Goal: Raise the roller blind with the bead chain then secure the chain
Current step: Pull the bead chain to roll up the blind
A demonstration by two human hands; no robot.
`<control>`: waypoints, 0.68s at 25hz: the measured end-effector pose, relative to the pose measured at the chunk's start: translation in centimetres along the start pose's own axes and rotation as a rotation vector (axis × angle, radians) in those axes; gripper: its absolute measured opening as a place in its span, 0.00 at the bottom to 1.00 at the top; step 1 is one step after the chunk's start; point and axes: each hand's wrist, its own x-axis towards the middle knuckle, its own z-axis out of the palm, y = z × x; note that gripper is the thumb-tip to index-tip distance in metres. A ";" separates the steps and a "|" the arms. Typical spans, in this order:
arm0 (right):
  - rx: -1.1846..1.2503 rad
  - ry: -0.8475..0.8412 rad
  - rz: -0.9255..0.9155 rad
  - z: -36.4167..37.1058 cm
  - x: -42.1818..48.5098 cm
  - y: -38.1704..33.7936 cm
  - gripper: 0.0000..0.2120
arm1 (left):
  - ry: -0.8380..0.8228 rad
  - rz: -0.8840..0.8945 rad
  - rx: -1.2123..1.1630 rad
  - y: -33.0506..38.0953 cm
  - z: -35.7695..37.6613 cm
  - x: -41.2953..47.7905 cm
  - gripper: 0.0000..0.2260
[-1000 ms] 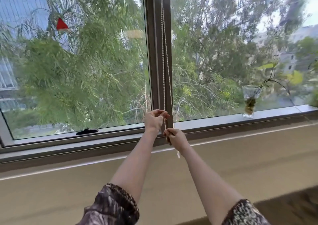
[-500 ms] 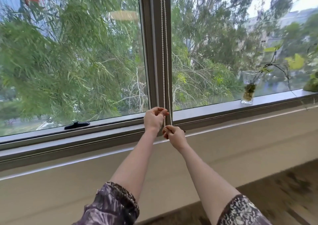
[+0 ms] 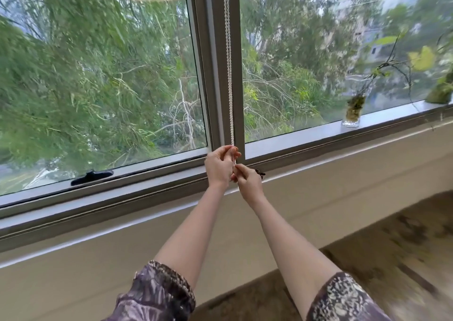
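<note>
A white bead chain (image 3: 229, 63) hangs taut down the grey centre post (image 3: 215, 58) of the window, its two strands lying close together. My left hand (image 3: 219, 166) is closed on the chain at the foot of the post. My right hand (image 3: 248, 183) pinches the chain just below and to the right, touching the left hand. A small dark fitting (image 3: 260, 172) shows on the frame just right of my right hand. The roller blind itself is out of view above.
A glass vase with a leafy cutting (image 3: 353, 111) stands on the sill (image 3: 306, 134) at the right. A black window handle (image 3: 92, 176) lies on the lower frame at the left. A beige wall runs below the window, with patterned carpet (image 3: 380, 259) at lower right.
The view has tilted downward, so the window sits higher in frame. My hands have drawn closer together at the bottom of the chain, and its two strands now hang tighter together.
</note>
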 end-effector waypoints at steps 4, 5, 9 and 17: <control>0.034 0.013 0.000 1.1 1.0 1.6 0.16 | 0.002 -0.102 -0.020 -3.5 0.5 0.7 0.07; 0.036 0.006 0.000 1.3 1.2 2.3 0.16 | 0.001 -0.115 -0.019 -4.4 0.6 0.8 0.07; -0.052 -0.078 -0.010 1.8 2.8 6.3 0.07 | 0.038 -0.129 0.066 -8.5 0.9 1.3 0.03; 0.207 -0.109 0.125 -0.2 7.7 10.5 0.06 | 0.156 -0.178 0.171 -14.2 2.9 2.7 0.04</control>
